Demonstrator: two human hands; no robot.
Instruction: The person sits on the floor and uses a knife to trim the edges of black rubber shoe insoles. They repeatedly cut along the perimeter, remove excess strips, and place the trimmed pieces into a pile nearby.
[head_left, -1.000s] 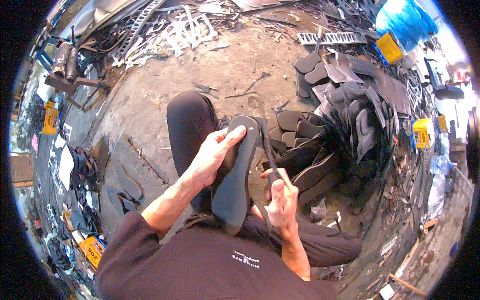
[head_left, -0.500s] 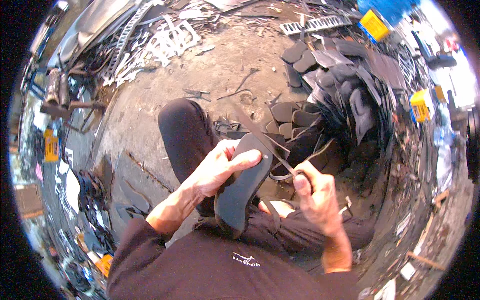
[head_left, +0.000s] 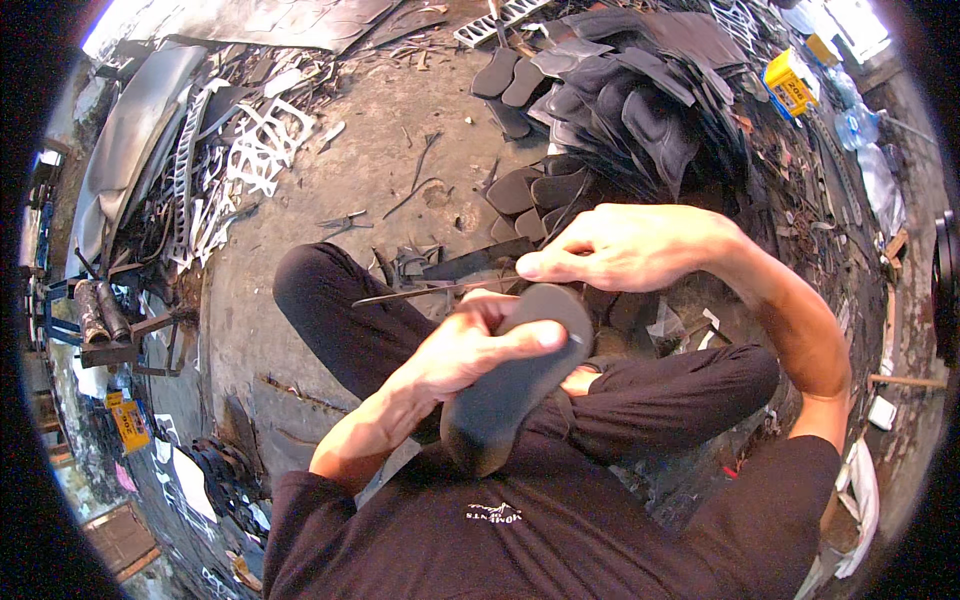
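Note:
My left hand (head_left: 450,360) grips a dark grey shoe sole (head_left: 500,400) over my lap, its thumb flat on the upper face near the far end. The sole's near end rests against my shirt. In my closed right hand (head_left: 640,248) is a knife, its handle hidden by the fingers. The thin knife blade (head_left: 425,292) points left, passing just beyond the sole's far end and behind my left fingers. Whether the edge touches the sole, I cannot tell.
Beyond my right hand lies a large heap of black sole sheets (head_left: 640,110), with several cut soles (head_left: 520,190) at its near side. White cut-out scraps (head_left: 265,145) lie at the far left. Dark offcuts (head_left: 410,262) are scattered beyond my knees. A yellow box (head_left: 790,82) stands far right.
My right hand has swung from the sole's right side up past its far end, turning the blade to point left. The sole stays in my left hand. The whole view has shifted.

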